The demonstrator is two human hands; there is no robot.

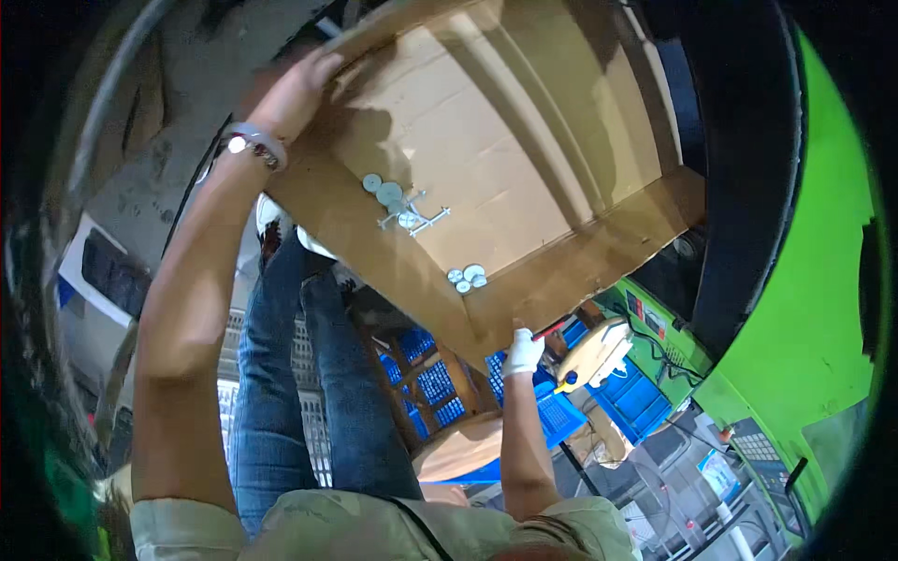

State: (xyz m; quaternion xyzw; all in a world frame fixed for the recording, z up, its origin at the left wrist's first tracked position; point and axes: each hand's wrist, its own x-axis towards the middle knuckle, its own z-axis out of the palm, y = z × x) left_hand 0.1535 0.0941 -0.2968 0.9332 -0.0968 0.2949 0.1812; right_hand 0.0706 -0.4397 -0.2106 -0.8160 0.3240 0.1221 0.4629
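We have the box (608,241) up in both hands in front of our legs (348,402), open side toward us and set askew, one corner pointing down toward our right hand (524,352).

Left hand (301,89) is curled over the rim at the upper left; it looks closed round the cardboard, nothing else in the grasp that we can see. Bracelet (259,140) on that wrist. Right hand wears a white glove (527,359) and sits at the near wall, just right of the low corner; the box hides part of the fingers, so we can't tell how far they close. A red thing (550,331) shows just beside them, can't say if held.

Hands are well apart, one high and one low, probably because a box this wide would sag from one side, and the spread lets us set the tilt.

Inside, grey discs (389,194) and a branched frame (430,222) lie by the left wall, one disc overlapping the frame or joined to it, can't tell which. A second disc cluster (474,272) sits in the near corner. Our read: the tilt gathers loose parts there.

Below are blue trays (435,381) with small pale parts; green machine (804,280) stands to the right
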